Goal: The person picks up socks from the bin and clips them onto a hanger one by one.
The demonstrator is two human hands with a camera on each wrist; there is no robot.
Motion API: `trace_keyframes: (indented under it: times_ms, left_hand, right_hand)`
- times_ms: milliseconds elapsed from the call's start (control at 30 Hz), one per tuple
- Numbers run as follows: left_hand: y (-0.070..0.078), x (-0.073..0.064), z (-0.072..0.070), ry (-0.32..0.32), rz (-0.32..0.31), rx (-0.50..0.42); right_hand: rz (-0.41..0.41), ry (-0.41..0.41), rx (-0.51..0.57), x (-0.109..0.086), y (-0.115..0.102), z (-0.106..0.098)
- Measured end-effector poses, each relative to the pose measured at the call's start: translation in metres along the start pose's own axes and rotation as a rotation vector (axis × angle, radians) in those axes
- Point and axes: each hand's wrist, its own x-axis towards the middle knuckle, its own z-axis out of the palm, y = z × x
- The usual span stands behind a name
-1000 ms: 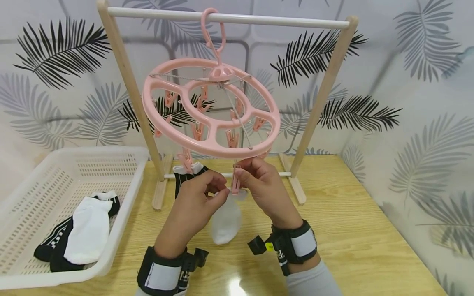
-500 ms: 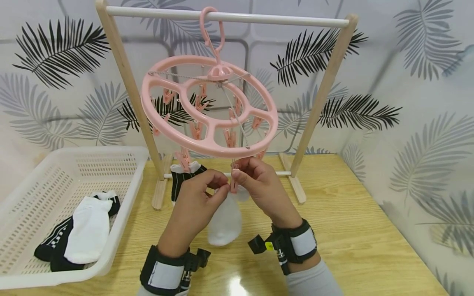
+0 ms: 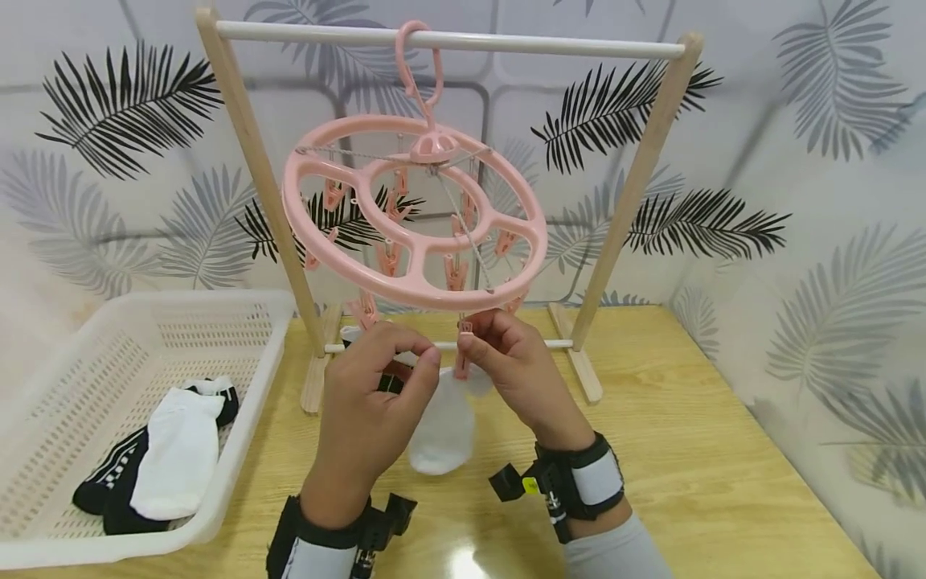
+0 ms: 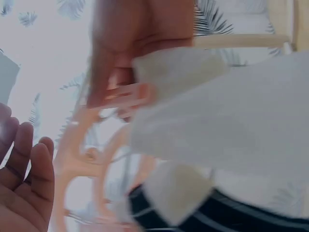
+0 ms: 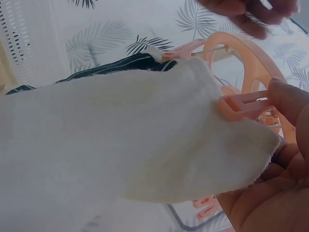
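Note:
A white sock [image 3: 443, 430] hangs from a pink clothespin [image 3: 462, 362] on the round pink drying hanger [image 3: 434, 299]. My right hand [image 3: 517, 370] pinches that clothespin between thumb and fingers; in the right wrist view the clip's tip [image 5: 231, 107] sits over the sock's cuff, with my fingers behind the cloth. My left hand [image 3: 372, 402] is just left of the sock, apart from it. The left wrist view shows its loosely bent fingers [image 4: 41, 169] with nothing in them. Behind it a black striped sock [image 4: 241, 215] hangs from another clip, mostly hidden in the head view.
The hanger hooks over the white rod [image 3: 521, 42] of a wooden stand [image 3: 637, 193]. Several unused pink clips dangle beneath its ring. At the left, a white plastic basket [image 3: 278, 346] holds white and black socks [image 3: 177, 454]. Wood-patterned table [image 3: 673, 466] lies below.
My left hand has let go of the white sock's edge and drawn back left, now covering more of the striped sock. My right hand keeps its pinch on the clothespin.

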Motion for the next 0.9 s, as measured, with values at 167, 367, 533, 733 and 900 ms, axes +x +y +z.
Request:
trace_keyframes:
  times_ms: [167, 367, 533, 733, 900]
  left_hand:
    - [0.017, 0.024, -0.003, 0.017, 0.178, 0.087]
    - [0.022, 0.049, 0.009, -0.193, 0.255, 0.367]
    - [0.018, 0.052, 0.017, -0.283, 0.203, 0.45]
    - [0.014, 0.05, 0.016, -0.309, 0.154, 0.523]
    - [0.013, 0.05, 0.014, -0.317, 0.129, 0.543]
  right_hand:
    - [0.005, 0.012, 0.006, -0.001, 0.001, -0.001]
    - [0.03, 0.048, -0.032, -0.001, 0.003, -0.002]
    - [0.02, 0.069, -0.024, -0.001, 0.001, 0.002]
    - [0.028, 0.057, 0.009, -0.002, 0.002, 0.005]
    - [0.03, 0.046, 0.023, -0.003, 0.004, 0.005]
